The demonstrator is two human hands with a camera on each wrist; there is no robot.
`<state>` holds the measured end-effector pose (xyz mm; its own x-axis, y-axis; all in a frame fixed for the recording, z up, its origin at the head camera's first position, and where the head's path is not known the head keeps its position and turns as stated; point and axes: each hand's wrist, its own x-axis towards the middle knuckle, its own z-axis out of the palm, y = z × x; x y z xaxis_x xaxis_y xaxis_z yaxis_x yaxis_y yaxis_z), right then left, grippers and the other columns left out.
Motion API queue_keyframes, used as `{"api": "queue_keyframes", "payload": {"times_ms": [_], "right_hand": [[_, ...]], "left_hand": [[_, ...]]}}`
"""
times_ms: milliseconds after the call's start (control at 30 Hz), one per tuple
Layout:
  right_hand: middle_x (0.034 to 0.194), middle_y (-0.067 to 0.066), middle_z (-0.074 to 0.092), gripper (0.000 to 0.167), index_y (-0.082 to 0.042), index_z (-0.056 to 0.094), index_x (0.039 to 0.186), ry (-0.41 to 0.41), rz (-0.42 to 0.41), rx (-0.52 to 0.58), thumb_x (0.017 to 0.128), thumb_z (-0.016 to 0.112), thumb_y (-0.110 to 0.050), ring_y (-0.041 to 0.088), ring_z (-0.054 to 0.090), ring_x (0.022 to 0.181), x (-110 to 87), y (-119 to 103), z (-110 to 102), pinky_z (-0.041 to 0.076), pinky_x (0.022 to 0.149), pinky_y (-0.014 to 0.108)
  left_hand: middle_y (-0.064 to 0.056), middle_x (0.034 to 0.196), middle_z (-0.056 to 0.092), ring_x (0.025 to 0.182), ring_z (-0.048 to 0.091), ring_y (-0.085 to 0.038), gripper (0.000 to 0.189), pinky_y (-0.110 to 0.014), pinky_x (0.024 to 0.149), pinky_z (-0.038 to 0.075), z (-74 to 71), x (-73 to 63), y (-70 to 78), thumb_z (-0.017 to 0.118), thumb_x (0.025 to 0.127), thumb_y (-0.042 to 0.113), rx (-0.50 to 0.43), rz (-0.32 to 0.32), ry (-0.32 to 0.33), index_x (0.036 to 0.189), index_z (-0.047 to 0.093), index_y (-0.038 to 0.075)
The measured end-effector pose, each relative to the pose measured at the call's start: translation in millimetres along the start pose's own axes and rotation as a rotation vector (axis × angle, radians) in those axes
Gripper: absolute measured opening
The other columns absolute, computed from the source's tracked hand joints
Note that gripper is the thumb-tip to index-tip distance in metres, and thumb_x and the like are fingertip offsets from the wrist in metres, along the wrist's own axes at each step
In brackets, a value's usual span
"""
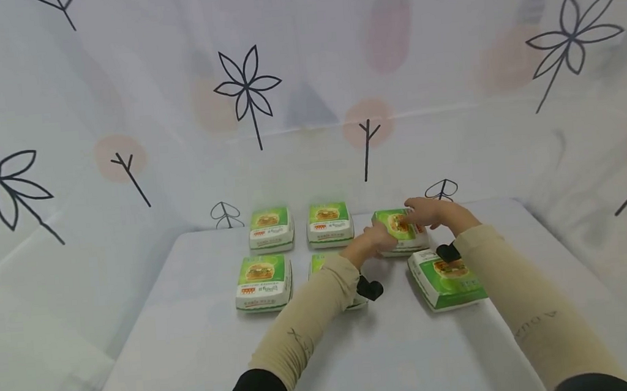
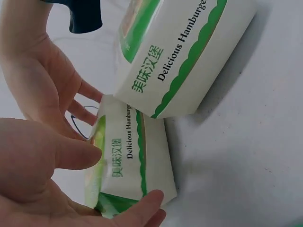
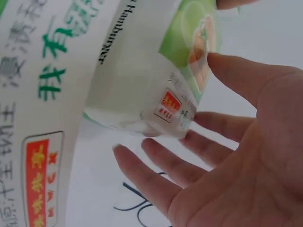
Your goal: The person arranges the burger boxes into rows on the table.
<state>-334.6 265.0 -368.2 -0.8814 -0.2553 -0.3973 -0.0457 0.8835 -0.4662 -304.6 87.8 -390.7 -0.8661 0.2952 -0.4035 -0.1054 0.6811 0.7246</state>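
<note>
A green-and-white hamburger box [image 1: 399, 228] with a burger picture sits at the far right of the table, between both hands. My left hand [image 1: 372, 243] holds its left end, thumb over the top edge and fingers along the end in the left wrist view. From the other side my right hand [image 1: 439, 213] touches the same box; in the right wrist view that hand [image 3: 236, 146] has spread, fairly straight fingers at the box side and its thumb at the top. Nearer me, a second hamburger box [image 1: 447, 280] lies turned at an angle, partly under the right sleeve.
To the left stand more hamburger boxes: two in the back row, [image 1: 271, 229] being the leftmost box there, and a front box [image 1: 263, 283]. Another front box [image 1: 357, 302] is mostly hidden by my left forearm. A patterned white cloth [image 1: 310, 159] hangs behind the table [image 1: 194, 364].
</note>
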Motion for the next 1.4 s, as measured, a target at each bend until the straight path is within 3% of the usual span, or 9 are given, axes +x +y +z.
{"api": "queue_keyframes", "payload": {"times_ms": [167,333,500,633,733,933,1100,1267,1400], "right_hand": [[0.146,0.037,0.041,0.068,0.017,0.034,0.146,-0.005,0.05,0.013,0.105,0.054,-0.034,0.049,0.048,0.13,0.0,1,4,0.06,0.087,0.051],[0.143,0.039,0.042,0.072,0.019,0.037,0.142,0.019,0.089,0.014,0.104,0.055,-0.039,0.05,0.051,0.126,-2.3,1,3,0.06,0.086,0.05],[0.152,0.041,0.03,0.08,0.018,0.025,0.15,0.042,0.089,-0.009,0.104,0.053,-0.041,0.055,0.043,0.133,-4.4,7,1,0.056,0.092,0.057],[0.154,0.04,0.029,0.077,0.018,0.025,0.151,0.037,0.056,0.021,0.106,0.052,-0.039,0.055,0.04,0.136,-5.5,13,1,0.052,0.098,0.061],[0.15,0.039,0.036,0.073,0.018,0.032,0.147,0.019,0.064,0.046,0.107,0.051,-0.039,0.053,0.044,0.133,-4.6,16,3,0.053,0.099,0.059],[0.133,0.035,0.052,0.072,0.019,0.043,0.138,0.007,0.127,0.027,0.104,0.051,-0.045,0.049,0.058,0.117,-2.0,8,7,0.06,0.085,0.05],[0.139,0.039,0.047,0.076,0.02,0.033,0.144,0.012,0.19,0.052,0.105,0.051,-0.043,0.053,0.055,0.121,-11.4,-3,6,0.058,0.091,0.053],[0.143,0.04,0.042,0.075,0.021,0.034,0.142,0.032,0.174,0.041,0.105,0.051,-0.041,0.052,0.048,0.128,-9.9,5,3,0.055,0.095,0.056],[0.138,0.037,0.048,0.069,0.022,0.035,0.141,0.015,0.165,0.039,0.107,0.047,-0.036,0.048,0.052,0.125,-8.4,11,3,0.053,0.098,0.055]], "left_hand": [[-0.022,0.159,0.033,0.135,0.043,-0.027,0.065,-0.033,0.102,0.05,-3.1,7.7,-3.5,0.051,0.103,0.01,0.127,0.047,0.014,0.16,0.022,-0.003],[-0.023,0.155,0.038,0.123,0.054,-0.029,0.062,-0.041,0.1,0.055,-11.6,10.5,-4.3,0.052,0.103,0.008,0.01,0.056,-0.01,0.158,0.026,-0.004],[-0.026,0.155,0.033,0.132,0.047,-0.036,0.063,-0.045,0.093,0.059,-15.1,3.5,-2.6,0.061,0.1,0.012,-0.024,0.0,-0.022,0.153,0.031,-0.005],[-0.025,0.161,0.026,0.135,0.045,-0.037,0.07,-0.042,0.093,0.059,-13.7,-2.1,-2.0,0.06,0.102,0.013,-0.062,0.011,-0.076,0.158,0.021,-0.004],[-0.021,0.159,0.031,0.125,0.052,-0.033,0.072,-0.042,0.101,0.055,-11.4,-4.7,-2.0,0.057,0.103,0.009,-0.113,0.031,-0.111,0.159,0.016,-0.005],[-0.02,0.163,0.027,0.121,0.053,-0.029,0.074,-0.044,0.108,0.049,-14.3,2.7,-6.9,0.053,0.1,0.005,-0.143,0.06,-0.059,0.161,0.011,-0.003],[-0.019,0.167,0.019,0.129,0.05,-0.029,0.081,-0.044,0.108,0.049,-17.5,3.9,-6.4,0.053,0.101,0.006,-0.152,0.053,-0.051,0.163,0.003,0.0],[-0.022,0.152,0.038,0.127,0.053,-0.033,0.072,-0.044,0.104,0.053,-14.6,-5.4,-1.4,0.059,0.101,0.013,-0.126,0.01,-0.04,0.158,0.019,-0.005],[-0.02,0.137,0.051,0.125,0.056,-0.034,0.055,-0.047,0.103,0.053,-8.8,-12.4,0.8,0.062,0.101,0.016,-0.122,-0.001,-0.091,0.146,0.041,-0.008]]}}
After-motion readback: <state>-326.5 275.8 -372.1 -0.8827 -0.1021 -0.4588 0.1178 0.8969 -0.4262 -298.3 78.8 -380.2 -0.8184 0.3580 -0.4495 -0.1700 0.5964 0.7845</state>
